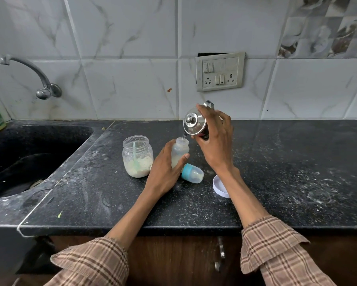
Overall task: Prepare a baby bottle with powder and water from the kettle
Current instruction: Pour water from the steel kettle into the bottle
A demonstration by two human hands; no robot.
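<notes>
The baby bottle (pixel 180 152) is held upright near the middle of the table (pixel 276 162), its long axis vertical and open mouth up, the left hand (pixel 167 169) wrapped round its lower body. The small steel kettle (pixel 194 124) is gripped in the right hand (pixel 213 139) and tipped left, spout just over the mouth. The plastic bottle is judged light and easily toppled, so a low grip suits; the kettle is judged rigid, smooth and possibly hot.

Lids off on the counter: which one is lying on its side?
The blue bottle cap, beside the left hand. The white jar lid lies flat.
</notes>
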